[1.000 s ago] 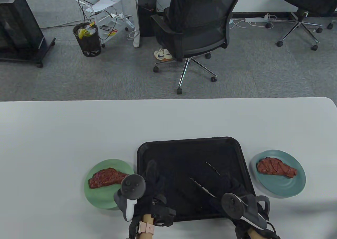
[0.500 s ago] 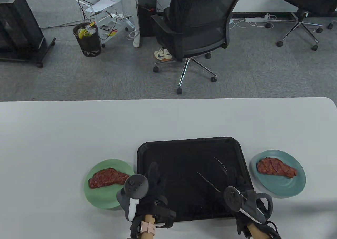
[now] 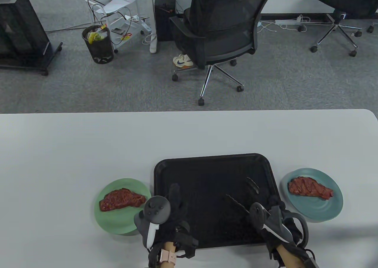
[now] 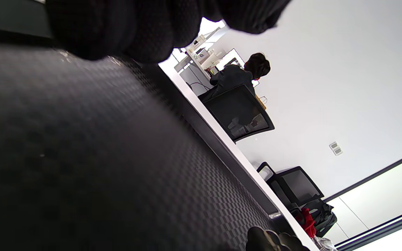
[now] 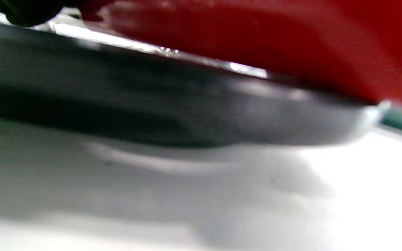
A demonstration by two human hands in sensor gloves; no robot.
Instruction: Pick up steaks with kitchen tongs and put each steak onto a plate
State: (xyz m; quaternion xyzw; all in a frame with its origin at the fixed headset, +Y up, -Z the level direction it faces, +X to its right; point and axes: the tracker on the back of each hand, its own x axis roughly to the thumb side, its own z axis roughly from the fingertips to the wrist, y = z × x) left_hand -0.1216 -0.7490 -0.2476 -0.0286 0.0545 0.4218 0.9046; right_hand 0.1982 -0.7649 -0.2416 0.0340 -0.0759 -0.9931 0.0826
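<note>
A black tray sits near the front edge of the white table, and everything else groups around it. Just left of the tray is a green plate with a steak lying on it; just right of the tray is a blue-green plate with a second steak on it. Over the tray's right part the right hand grips the kitchen tongs, whose two arms are spread apart and point toward the tray's far side. The left hand rests over the tray's left part with its fingers stretched out flat, holding nothing. Beyond the table a black office chair stands on grey carpet.
</note>
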